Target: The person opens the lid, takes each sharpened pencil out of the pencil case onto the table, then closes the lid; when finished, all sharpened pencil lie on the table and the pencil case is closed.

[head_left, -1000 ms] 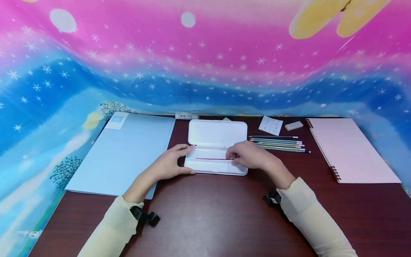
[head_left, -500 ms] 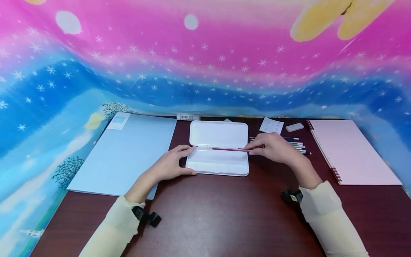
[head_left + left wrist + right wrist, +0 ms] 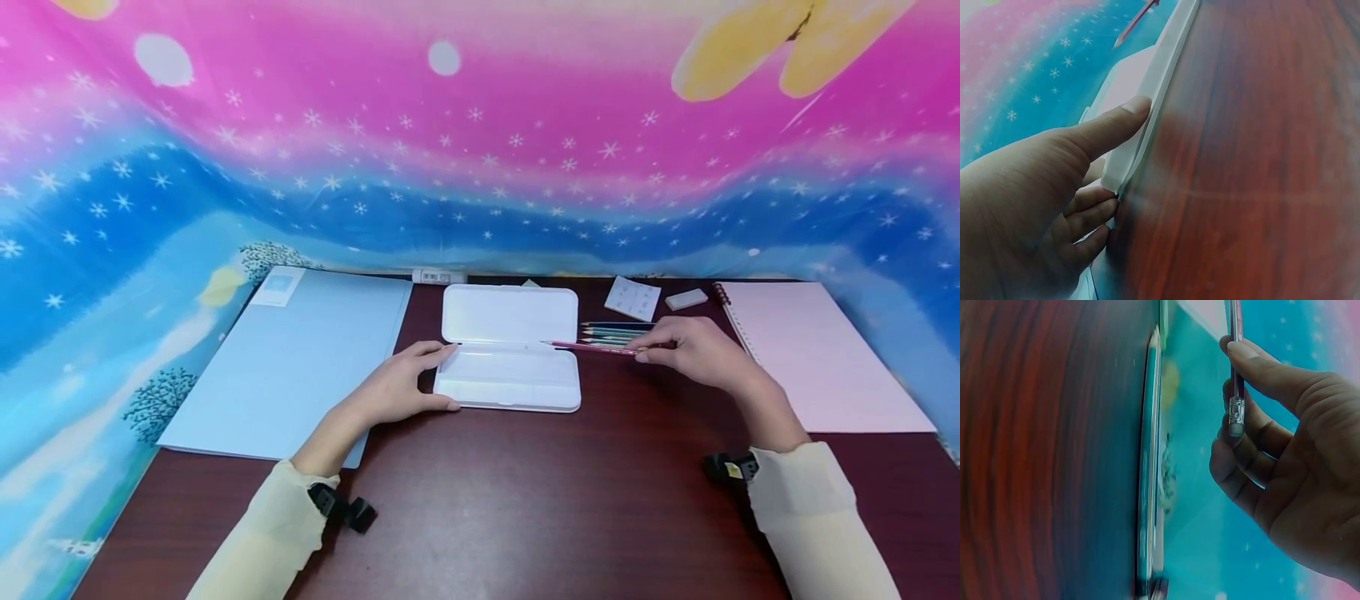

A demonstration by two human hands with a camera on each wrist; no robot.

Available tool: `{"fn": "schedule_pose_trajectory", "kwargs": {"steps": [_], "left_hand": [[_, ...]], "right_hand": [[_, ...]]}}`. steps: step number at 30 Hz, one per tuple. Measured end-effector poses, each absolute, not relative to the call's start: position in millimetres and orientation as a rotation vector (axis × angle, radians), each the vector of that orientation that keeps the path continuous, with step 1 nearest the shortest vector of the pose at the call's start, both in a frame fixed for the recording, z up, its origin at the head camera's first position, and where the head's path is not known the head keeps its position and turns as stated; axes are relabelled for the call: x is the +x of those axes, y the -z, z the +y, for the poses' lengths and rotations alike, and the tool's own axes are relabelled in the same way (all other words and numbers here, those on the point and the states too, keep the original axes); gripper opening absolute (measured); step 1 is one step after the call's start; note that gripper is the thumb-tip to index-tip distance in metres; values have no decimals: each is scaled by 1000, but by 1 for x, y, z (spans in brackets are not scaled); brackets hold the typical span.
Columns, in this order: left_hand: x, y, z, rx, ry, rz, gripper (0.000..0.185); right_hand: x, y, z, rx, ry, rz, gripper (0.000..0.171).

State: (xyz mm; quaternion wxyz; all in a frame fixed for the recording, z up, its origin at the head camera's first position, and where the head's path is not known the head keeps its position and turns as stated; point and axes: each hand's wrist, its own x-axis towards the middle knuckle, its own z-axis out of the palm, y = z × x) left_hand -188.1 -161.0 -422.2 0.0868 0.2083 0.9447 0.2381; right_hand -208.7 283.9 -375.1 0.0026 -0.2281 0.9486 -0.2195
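Observation:
A white pencil case [image 3: 510, 367] lies on the table with its lid raised, and no pencil shows in its tray. My left hand [image 3: 401, 383] grips the case's left end; in the left wrist view the thumb [image 3: 1138, 107] lies along the front wall and the other fingers are around the end. My right hand [image 3: 693, 350] pinches a red pencil [image 3: 592, 347] near its eraser end, the tip pointing left over the case's right edge. In the right wrist view the pencil's metal band and eraser [image 3: 1236, 419] stick out below the thumb. Several pencils [image 3: 615, 332] lie beneath and behind that hand.
Left of the case lies a light blue folder [image 3: 300, 358]; a pink spiral notebook [image 3: 832, 358] is at the right. Along the back are a white labelled tube [image 3: 438, 277], a small printed paper [image 3: 632, 297] and a white eraser [image 3: 686, 299]. A patterned cloth [image 3: 480, 167] hangs behind.
My right hand has lifted the red pencil out of the case's tray and carried it right, towards the other pencils. The left hand stays on the case.

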Motion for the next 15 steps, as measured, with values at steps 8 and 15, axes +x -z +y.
{"fn": "schedule_pose_trajectory", "kwargs": {"steps": [8,15], "left_hand": [[-188,422,-162,618,-714,2816,90],[-189,423,-162,625,-713,2816,90]], "right_hand": [[-210,376,307,-701,727,2981,18],[-213,381,316,-624,713,2950,17]]}}
